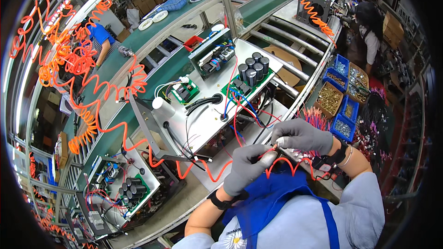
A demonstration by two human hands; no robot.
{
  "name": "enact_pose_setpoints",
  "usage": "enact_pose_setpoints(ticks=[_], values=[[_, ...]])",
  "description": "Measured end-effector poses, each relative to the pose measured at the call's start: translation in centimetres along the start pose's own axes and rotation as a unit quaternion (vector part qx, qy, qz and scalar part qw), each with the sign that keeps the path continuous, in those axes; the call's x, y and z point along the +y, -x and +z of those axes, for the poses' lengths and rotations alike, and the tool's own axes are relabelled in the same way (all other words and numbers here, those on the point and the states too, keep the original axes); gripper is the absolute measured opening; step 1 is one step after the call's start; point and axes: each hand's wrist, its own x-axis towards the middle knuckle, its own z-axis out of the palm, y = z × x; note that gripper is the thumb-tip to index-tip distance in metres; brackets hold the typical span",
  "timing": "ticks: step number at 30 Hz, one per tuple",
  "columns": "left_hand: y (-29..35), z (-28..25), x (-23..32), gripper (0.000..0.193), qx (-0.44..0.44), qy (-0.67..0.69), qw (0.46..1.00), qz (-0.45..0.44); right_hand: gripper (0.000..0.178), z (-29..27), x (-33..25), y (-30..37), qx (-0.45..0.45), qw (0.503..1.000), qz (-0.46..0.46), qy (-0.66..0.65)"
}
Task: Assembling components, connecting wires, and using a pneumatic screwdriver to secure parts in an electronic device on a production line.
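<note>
Both gloved hands meet in front of my blue apron, fingertips almost touching. Thumb and fingers of my left hand [251, 165] are pinched together. My right hand [302, 137] is closed in a pinch too, just to the right and slightly farther away. A tiny reddish piece shows between the fingertips, too small to name. Beyond them lies an open metal chassis [210, 127] with a white plate. It carries a green circuit board [244, 85] with black cylindrical capacitors [254, 70], and red and blue wires [244, 101] trail from it toward my hands.
An orange coiled hose [214, 176] crosses close by my hands. Blue bins [342, 127] of small metal parts stand at right, beside a bundle of pink wires [315, 117]. A second chassis [134, 191] sits at lower left. Steel rollers [295, 41] run behind. Other people work at far left and right.
</note>
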Motion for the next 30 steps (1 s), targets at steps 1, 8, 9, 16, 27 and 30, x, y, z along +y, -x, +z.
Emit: enact_pose_setpoints(ticks=[1,8,9,16,27,30], values=[[0.0,0.0,0.0,0.021,0.010,-0.006,1.000,0.014,0.022,0.2,0.0,0.1,0.010,0.999,0.015,-0.027],[-0.3,0.2,0.2,0.021,0.003,-0.011,1.000,0.020,0.023,0.9,0.2,-0.1,0.024,0.978,0.066,-0.196],[-0.3,0.2,0.2,0.021,0.008,-0.007,1.000,0.027,0.023,1.0,0.2,-0.2,0.024,0.978,0.066,-0.197],[-0.4,-0.2,-0.4,0.021,0.009,0.007,1.000,0.000,0.022,1.4,0.1,-0.4,0.055,0.971,0.096,-0.213],[-1.0,-0.5,-0.1,0.023,0.109,-0.352,0.903,0.221,0.020,0.7,0.0,0.3,0.056,0.952,0.194,-0.231],[-0.7,-1.3,0.7,0.021,0.024,-0.076,0.997,-0.010,0.035,-0.2,-0.4,0.2,0.036,0.999,0.027,0.021]])
